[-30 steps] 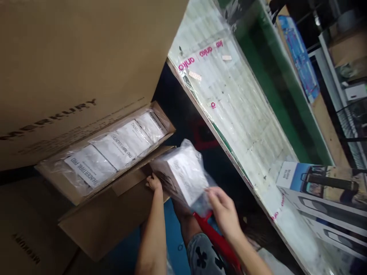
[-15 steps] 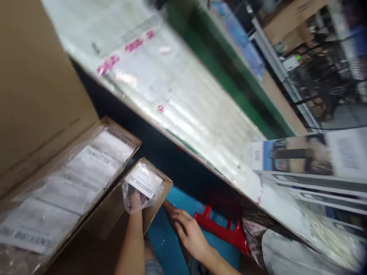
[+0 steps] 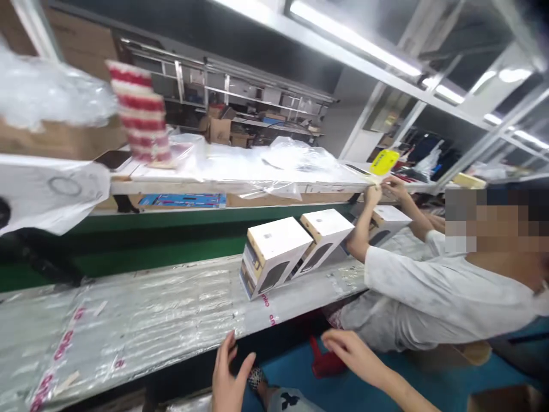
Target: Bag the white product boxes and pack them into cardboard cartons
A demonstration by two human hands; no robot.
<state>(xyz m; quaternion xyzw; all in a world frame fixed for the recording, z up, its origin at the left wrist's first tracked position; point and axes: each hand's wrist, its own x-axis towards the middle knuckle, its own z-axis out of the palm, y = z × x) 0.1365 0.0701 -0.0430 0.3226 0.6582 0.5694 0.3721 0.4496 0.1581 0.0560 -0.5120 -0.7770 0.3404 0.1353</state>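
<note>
L hand (image 3: pixel 229 377) is noted at bottom ctr., empty, thumb spread from fingers; R hand (image 3: pixel 355 356) lower right of ctr., empty, fingers loosely bent. Nearest white printed cartons (image 3: pixel 278 239) are seated mid-frame on film-covered bench (image 3: pixel 163 320); judged stiff, moderate wt., smooth; best held by opp. sides.

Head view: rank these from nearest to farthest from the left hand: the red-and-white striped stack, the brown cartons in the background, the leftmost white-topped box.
1. Leftmost white-topped box: on the bench, ahead of the left hand.
2. Red-and-white striped stack: upper shelf, to the left.
3. Brown cartons: background, beyond that shelf.
</note>
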